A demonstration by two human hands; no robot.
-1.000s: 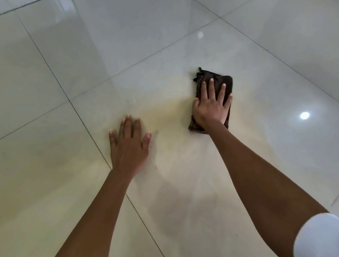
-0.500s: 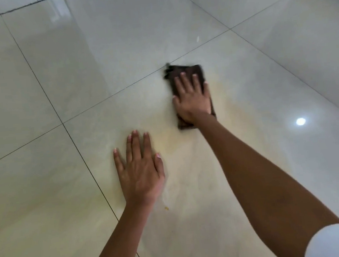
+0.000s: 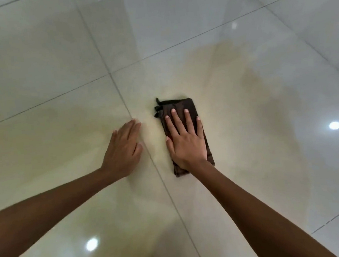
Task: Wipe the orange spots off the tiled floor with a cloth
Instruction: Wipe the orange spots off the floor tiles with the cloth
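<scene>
A folded dark brown cloth [image 3: 177, 106] lies flat on the glossy cream tiled floor [image 3: 268, 118]. My right hand [image 3: 186, 141] presses down on it, fingers spread and pointing away from me, covering most of it. My left hand [image 3: 123, 148] rests flat on the floor just left of the cloth, fingers together, its fingertips at a grout line [image 3: 164, 183]. A faint yellowish smear [image 3: 216, 64] spreads over the tile beyond and to the right of the cloth. No distinct orange spot shows.
Grout lines cross the floor, one running between my two hands. Ceiling-light reflections [image 3: 334, 125] shine at the right and at the lower left, where another reflection [image 3: 92, 244] sits. Bare tiles stretch all around.
My right hand has slid the cloth back toward me and toward my left hand. The view has shifted, and my left hand now angles to the right beside the cloth.
</scene>
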